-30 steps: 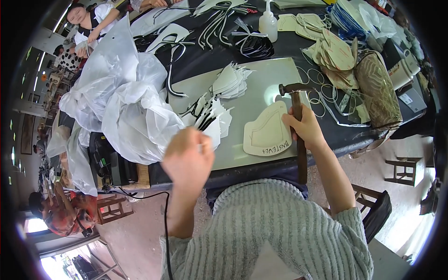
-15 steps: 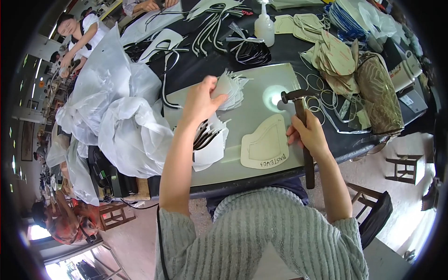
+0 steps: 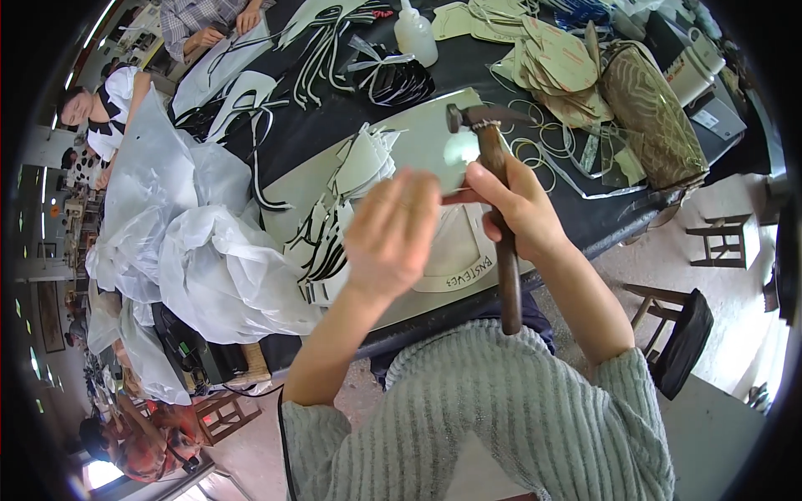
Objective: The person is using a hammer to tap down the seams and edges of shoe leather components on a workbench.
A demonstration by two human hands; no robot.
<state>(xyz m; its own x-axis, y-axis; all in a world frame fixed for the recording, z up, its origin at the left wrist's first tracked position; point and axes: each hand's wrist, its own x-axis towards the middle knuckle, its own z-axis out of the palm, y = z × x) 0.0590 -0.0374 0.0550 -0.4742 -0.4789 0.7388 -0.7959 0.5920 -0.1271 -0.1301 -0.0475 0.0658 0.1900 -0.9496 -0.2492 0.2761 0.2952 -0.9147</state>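
My right hand [image 3: 522, 209] grips a hammer [image 3: 510, 280] by its wooden handle, the metal head pointing away from me. Its thumb and forefinger reach toward my left hand [image 3: 393, 238], which is smeared by motion, so what its fingers hold cannot be made out. Both hands hover over a pale flat board [image 3: 430, 125]. Beneath them lies a cream pattern piece [image 3: 447, 282] with handwriting, partly covered by my left hand. Left of that hand lie a fanned stack of white pieces [image 3: 365, 163] and a pile of white pieces with black strips [image 3: 322, 250].
White plastic bags [image 3: 221, 259] heap up at the left. A squeeze bottle [image 3: 416, 37], a black bundle [image 3: 393, 79] and cream cut pieces [image 3: 555, 63] lie along the far side. At the right are a patterned roll [image 3: 656, 113] and a stool [image 3: 723, 246]. Other people sit at the far left.
My left hand has left the fanned white stack and moved right and nearer, over the pattern piece. My right hand has lifted the hammer leftward toward it. The whole view has shifted slightly.
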